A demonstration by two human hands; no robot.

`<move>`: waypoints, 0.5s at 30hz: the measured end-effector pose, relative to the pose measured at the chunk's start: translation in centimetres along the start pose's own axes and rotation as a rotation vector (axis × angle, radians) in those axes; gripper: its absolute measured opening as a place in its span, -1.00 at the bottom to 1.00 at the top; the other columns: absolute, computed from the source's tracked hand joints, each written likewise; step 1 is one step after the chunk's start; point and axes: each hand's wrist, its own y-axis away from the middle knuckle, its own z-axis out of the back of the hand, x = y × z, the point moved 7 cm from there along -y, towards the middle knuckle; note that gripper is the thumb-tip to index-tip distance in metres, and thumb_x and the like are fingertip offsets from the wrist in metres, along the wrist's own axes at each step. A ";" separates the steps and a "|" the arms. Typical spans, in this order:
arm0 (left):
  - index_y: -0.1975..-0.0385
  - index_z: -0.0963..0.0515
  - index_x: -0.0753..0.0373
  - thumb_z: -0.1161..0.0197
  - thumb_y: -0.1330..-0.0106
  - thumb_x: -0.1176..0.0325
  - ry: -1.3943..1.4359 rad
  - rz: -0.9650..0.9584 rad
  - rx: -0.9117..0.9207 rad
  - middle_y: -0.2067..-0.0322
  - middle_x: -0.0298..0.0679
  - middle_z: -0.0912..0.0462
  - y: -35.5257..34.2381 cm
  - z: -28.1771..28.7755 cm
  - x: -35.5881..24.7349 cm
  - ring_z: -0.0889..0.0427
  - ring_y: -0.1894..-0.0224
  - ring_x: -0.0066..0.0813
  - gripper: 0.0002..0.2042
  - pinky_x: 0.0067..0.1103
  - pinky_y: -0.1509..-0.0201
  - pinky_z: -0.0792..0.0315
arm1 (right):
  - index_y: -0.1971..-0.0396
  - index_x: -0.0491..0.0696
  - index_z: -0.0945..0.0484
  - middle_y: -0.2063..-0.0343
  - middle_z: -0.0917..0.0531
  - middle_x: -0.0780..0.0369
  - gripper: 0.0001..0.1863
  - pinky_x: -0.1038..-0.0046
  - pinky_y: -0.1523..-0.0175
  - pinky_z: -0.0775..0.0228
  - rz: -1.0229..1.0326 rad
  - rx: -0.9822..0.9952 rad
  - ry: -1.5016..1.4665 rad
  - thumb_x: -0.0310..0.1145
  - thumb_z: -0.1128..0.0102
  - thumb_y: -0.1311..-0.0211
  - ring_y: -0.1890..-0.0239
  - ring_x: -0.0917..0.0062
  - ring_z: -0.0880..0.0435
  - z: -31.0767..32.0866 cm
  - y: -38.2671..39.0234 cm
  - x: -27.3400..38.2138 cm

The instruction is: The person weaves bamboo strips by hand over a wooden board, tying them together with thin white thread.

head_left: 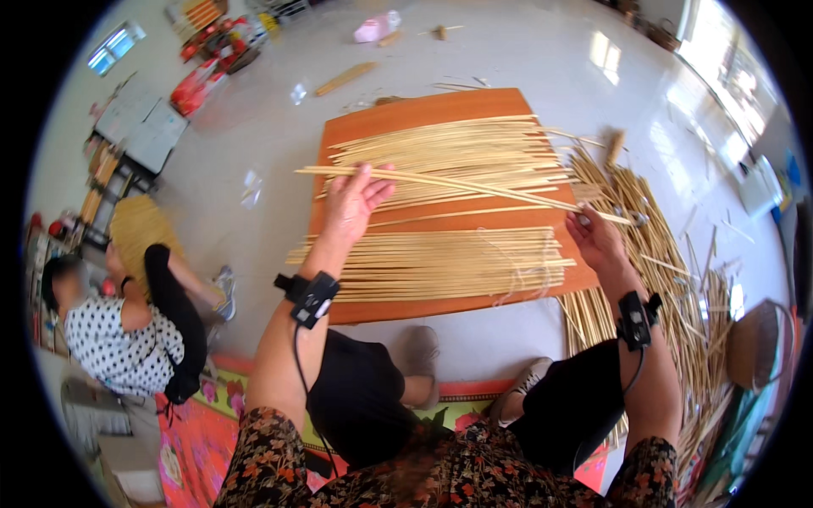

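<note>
My left hand (pixel 349 207) and my right hand (pixel 600 241) hold a pair of long, thin, pale-yellow sticks (pixel 474 185) at a slant above an orange-brown tabletop (pixel 432 218). The left thumb and fingers pinch them near their left end; the right fingers grip close to the other end. Under and beyond them lies a loose layer of similar sticks (pixel 440 140). Nearer me, a row of sticks (pixel 423 264) lies side by side, with thin pale string (pixel 532 273) across its right part.
A large heap of loose sticks (pixel 677 245) covers the floor at the right, by a brown basket (pixel 754 345). Another person (pixel 127 334) sits at the left beside a woven yellow piece (pixel 146 233). A pink bag (pixel 377 27) lies on the far floor.
</note>
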 end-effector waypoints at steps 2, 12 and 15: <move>0.15 -0.52 0.20 -0.16 -0.40 0.33 0.027 0.013 0.020 0.08 -0.03 -0.64 -0.1 0.3 0.6 -0.68 0.13 -0.33 -0.87 -0.50 0.05 -0.64 | 0.24 -0.17 -0.48 0.34 -0.61 0.11 -0.86 0.35 0.14 -0.66 0.039 0.007 0.048 -0.42 -0.16 -0.31 0.26 0.34 -0.68 -0.5 0.5 0.1; 0.14 -0.52 0.17 -0.19 -0.38 0.32 -0.046 0.045 -0.015 0.08 -0.06 -0.65 0.2 -0.6 0.5 -0.68 0.08 -0.28 -0.86 -0.50 0.08 -0.63 | 0.28 -0.17 -0.45 0.39 -0.60 0.11 -0.81 0.43 0.28 -0.71 0.054 -0.106 0.002 -0.37 -0.22 -0.29 0.37 0.38 -0.70 -1.5 2.2 0.8; 0.13 -0.50 0.16 -0.19 -0.38 0.31 -0.073 0.048 -0.018 0.07 -0.05 -0.64 0.3 -0.7 0.2 -0.67 0.07 -0.26 -0.85 -0.52 0.11 -0.63 | 0.26 -0.18 -0.45 0.35 -0.60 0.10 -0.82 0.40 0.22 -0.71 0.012 -0.080 -0.029 -0.40 -0.20 -0.29 0.32 0.36 -0.68 -2.1 2.7 0.3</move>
